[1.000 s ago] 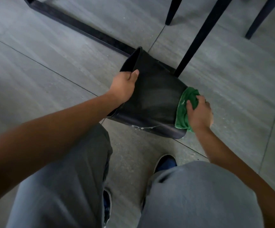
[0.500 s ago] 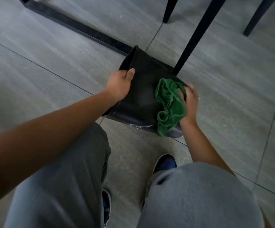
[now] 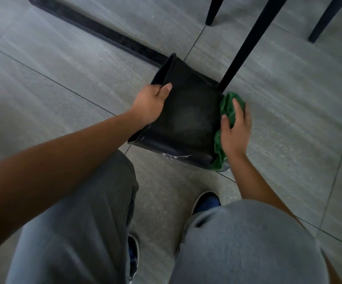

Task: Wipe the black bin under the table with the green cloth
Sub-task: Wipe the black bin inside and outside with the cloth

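Wiping is under way, and you look to be partway through rather than near the end. Your left hand (image 3: 151,105) grips the rim of the black bin (image 3: 186,124), thumb curled over the edge and fingers inside the mouth, tipping it so it lies slanted on the grey tiled floor (image 3: 63,68) with its opening turned up and to your left. The bin sits just in front of your knees, touching or just beside a black table leg (image 3: 248,39) and close to a black floor bar (image 3: 96,31). Your right hand (image 3: 234,128) presses the green cloth (image 3: 225,107) against the bin's base end, fingers spread and fairly straight over the bunched fabric, not closed round it. The side wall facing you shows faint smeared streaks, which suggests it has had a pass; a pale mark or wet patch (image 3: 176,156) shows at the lower edge by the floor. I judge the base is in hand now, while the underside, the far wall, the rim and the inside remain unconfirmed.
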